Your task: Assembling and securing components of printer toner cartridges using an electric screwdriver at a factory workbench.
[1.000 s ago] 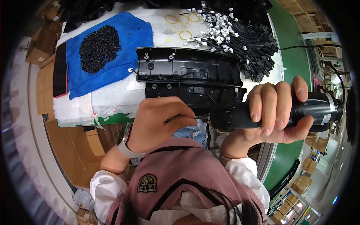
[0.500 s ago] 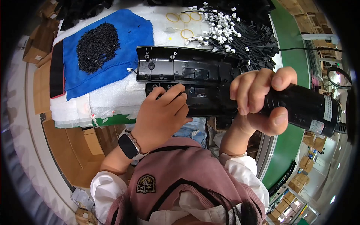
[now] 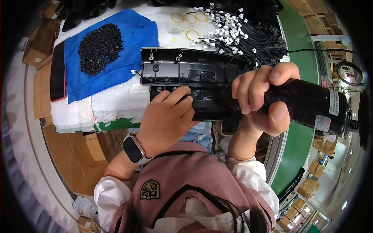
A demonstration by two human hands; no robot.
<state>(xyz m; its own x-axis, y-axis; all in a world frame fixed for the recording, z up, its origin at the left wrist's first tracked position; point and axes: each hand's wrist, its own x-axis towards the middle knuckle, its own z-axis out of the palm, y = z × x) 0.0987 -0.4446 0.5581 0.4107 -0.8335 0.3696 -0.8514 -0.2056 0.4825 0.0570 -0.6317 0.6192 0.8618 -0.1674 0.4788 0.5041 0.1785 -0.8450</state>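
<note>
My right hand point(image 3: 264, 99) is wrapped round a thick black electric screwdriver point(image 3: 307, 103) with white labels and a cable at its right end. The tool lies nearly level, its tip hidden behind my fingers. Under it on the left is a long black plastic housing point(image 3: 213, 105), the nearer of two. My left hand point(image 3: 167, 112) grips this housing at its near left part, fingers bent over the top and thumb by the near edge. The second housing point(image 3: 202, 73) lies just beyond, showing screw posts and a thin black wire ending in a white connector point(image 3: 134, 72).
A blue cloth point(image 3: 132, 35) at the left bears a heap of small black screws point(image 3: 101, 48). At the back right lie many black cables with white connectors point(image 3: 231, 31). Several yellow rings point(image 3: 192, 35) rest nearby. A red-edged black flat object point(image 3: 57, 73) is at the far left.
My right hand and the screwdriver have shifted a little to the left and slightly away from me. My left hand and both housings stay in place.
</note>
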